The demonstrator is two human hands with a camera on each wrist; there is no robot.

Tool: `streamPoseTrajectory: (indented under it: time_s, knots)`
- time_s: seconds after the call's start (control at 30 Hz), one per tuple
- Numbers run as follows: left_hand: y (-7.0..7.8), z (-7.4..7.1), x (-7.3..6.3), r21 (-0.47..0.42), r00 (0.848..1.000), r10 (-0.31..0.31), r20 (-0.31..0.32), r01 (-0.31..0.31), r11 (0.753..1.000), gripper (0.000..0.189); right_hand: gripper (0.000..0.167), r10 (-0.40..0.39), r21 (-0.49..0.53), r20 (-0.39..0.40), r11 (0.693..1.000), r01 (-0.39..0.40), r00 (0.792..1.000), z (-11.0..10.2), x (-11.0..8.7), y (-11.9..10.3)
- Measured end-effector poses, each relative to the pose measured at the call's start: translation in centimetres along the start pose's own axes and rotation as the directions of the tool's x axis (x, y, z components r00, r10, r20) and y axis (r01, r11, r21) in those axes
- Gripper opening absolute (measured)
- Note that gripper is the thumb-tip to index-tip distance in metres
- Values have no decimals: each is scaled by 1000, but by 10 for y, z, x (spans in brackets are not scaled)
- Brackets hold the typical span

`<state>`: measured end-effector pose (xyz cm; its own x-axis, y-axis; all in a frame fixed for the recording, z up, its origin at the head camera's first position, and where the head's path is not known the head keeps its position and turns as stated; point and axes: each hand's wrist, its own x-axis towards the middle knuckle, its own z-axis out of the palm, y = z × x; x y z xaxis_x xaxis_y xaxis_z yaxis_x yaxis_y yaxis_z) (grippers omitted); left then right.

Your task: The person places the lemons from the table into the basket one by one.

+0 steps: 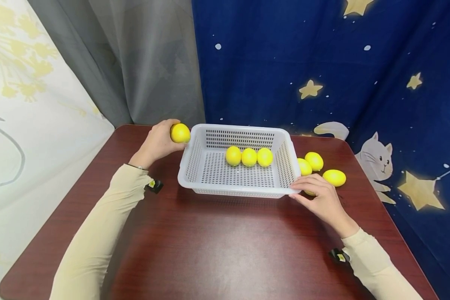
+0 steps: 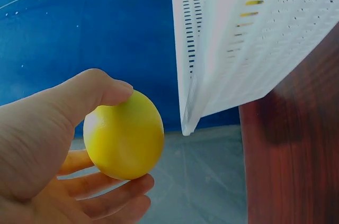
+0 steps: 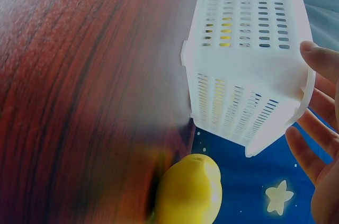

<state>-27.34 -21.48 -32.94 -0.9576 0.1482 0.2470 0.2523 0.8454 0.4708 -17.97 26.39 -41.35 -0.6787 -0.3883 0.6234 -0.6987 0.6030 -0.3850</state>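
Observation:
My left hand (image 1: 160,141) holds a lemon (image 1: 180,133) just beside the left rim of a white plastic basket (image 1: 234,190). In the left wrist view the thumb lies on top of this lemon (image 2: 125,135), with the other fingers beneath. The basket has slotted walls, and three lemons (image 1: 249,157) sit in a row inside it. At the front right corner, my right hand (image 1: 320,196) grips the basket's rim between thumb and fingers. Right of the basket, several more lemons (image 1: 334,178) lie on the table, one partly behind the right hand.
The dark red wooden table (image 1: 225,250) carries everything. Behind it hang a grey curtain (image 1: 161,62) and a blue curtain (image 1: 262,71) with stars and a cat print. A white patterned cloth (image 1: 22,125) hangs at the left.

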Motion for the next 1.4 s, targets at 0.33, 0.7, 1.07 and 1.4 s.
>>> streamPoseTrajectory:
  time_s: [0.33, 0.7, 1.07, 1.4]
  knots:
    - [15, 9, 14, 21, 999, 46, 25, -47, 999, 72, 42, -5, 6, -2, 1000, 5, 1000, 0, 0, 1]
    - [27, 18, 23, 13, 996, 63, 71, -64, 998, 73, 43, -11, 0, -7, 1000, 11, 1000, 0, 0, 0]
    - [37, 23, 29, 10, 995, 75, 69, -75, 997, 73, 40, 13, -6, 4, 1000, -13, 1000, -1, 0, -2]
    - [52, 30, 41, 10, 991, 95, 90, -96, 995, 74, 39, 24, -6, 11, 1000, -24, 1000, 0, 0, -3]
